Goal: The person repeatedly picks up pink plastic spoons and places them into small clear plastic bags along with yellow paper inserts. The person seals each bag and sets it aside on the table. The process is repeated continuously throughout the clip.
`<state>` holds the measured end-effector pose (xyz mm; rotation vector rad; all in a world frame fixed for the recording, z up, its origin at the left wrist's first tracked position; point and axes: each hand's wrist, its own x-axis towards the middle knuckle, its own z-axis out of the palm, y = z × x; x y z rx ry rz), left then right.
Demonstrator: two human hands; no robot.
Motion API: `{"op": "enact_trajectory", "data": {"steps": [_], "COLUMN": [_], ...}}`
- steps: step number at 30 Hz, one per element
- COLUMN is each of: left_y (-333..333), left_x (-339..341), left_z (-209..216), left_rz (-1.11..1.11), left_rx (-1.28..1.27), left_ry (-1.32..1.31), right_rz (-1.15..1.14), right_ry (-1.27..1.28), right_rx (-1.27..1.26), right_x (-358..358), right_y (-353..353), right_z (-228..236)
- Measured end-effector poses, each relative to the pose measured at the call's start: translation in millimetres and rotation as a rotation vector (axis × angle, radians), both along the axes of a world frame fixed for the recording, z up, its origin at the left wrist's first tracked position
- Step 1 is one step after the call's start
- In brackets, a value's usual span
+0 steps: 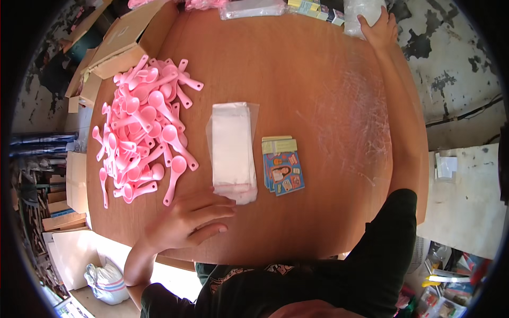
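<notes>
A striped white sack (pixel 107 284) sits lower left.

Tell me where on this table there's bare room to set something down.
The table is bare between the stack of clear bags and the clear packs along the far edge, and on the near side of the cards. It's crowded at left with pink spoons and a cardboard box; clear plastic strips litter the right.

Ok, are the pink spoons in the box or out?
Out: the spoons in view lie heaped on the table, beside the box. Whether more are inside, I cannot tell.
</notes>
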<state>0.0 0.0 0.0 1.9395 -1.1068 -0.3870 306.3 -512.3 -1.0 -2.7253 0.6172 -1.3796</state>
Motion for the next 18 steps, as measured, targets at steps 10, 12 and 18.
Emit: {"op": "enact_trajectory", "data": {"steps": [10, 12, 18], "left_y": [33.9, 41.6, 61.6], "left_x": [-52.5, -65.5, -99.7], "left_z": [-15.5, -18.6, -32.3], "left_rz": [0.072, 0.056, 0.029], "left_rx": [-0.072, -0.092, -0.185], "left_ry": [-0.182, -0.166, -0.186], "right_rz": [1.278, 1.193, 1.305], "right_ry": [0.957, 1.068, 1.147], "right_rx": [-0.122, -0.295, 0.14], "right_x": [-276.2, -289.5, -281.4], "right_y": [210.2, 226.8, 242.7], "right_z": [11.9, 2.6, -14.9]}}
